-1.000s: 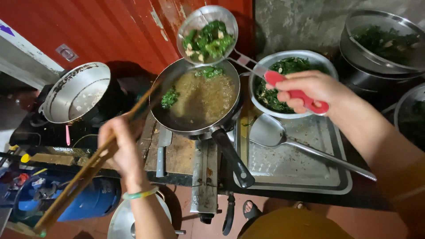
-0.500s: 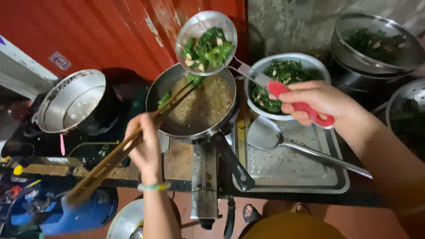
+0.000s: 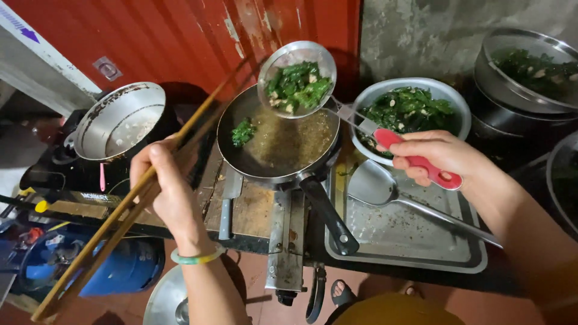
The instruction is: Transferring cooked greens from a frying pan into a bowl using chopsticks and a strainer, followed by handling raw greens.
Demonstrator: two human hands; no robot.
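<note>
My right hand (image 3: 435, 157) grips the red handle of a round metal strainer (image 3: 297, 80) full of fried green leaves, held above the far rim of a black frying pan (image 3: 278, 144) of oil. A clump of greens floats at the pan's left side. My left hand (image 3: 168, 191) holds a pair of long wooden chopsticks (image 3: 129, 198), raised left of the pan with their tips near its far left rim. Right of the pan stands a metal bowl (image 3: 412, 111) of fried greens.
A metal tray (image 3: 415, 235) with a large ladle (image 3: 385, 189) lies under my right hand. An empty pot (image 3: 120, 123) sits on a stove at left. A knife (image 3: 227, 201) lies on the wooden board. Big pots of greens (image 3: 530, 72) stand at right. A blue gas cylinder (image 3: 114, 271) is below.
My left hand has pulled the chopsticks out of the pan and swung them leftward. The strainer of greens stays held over the pan's far rim.
</note>
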